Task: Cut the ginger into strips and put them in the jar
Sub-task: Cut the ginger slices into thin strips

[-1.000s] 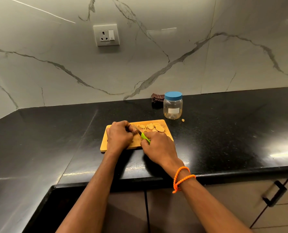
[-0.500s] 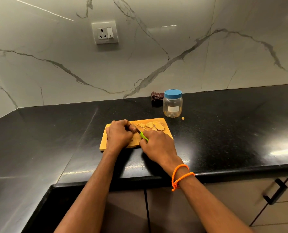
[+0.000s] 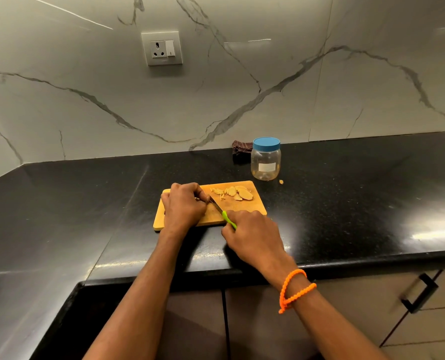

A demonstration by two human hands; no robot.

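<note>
Wooden cutting board (image 3: 257, 207) flat on a glossy black speckled counter (image 3: 346, 203), pale orange against the dark stone. Partway through the cutting, by the look of it: a small heap of thin strips (image 3: 218, 192) at the far side of the board, and right beside them, touching, several flat oval ginger slices (image 3: 239, 194) not yet cut down. Left hand (image 3: 183, 206) curled, knuckles up, pressing down on something small at the blade's edge, presumably the slice under the knife, though hidden by the fingers. Right hand (image 3: 252, 233) wrapped round the bright green handle of a small knife (image 3: 222, 213), dark blade angled toward the left fingertips. Nothing in the jar (image 3: 266, 162) yet, as far as can be told: clear rounded plastic with a white label, blue screw lid on, upright beyond the board's far right corner. Left to do, then: the rest of the slicing, the lid off, the strips in. One stray crumb (image 3: 281, 181) on the counter just beside the jar. Dark checked cloth (image 3: 240, 148) bunched behind it, against a marble-veined wall.
</note>
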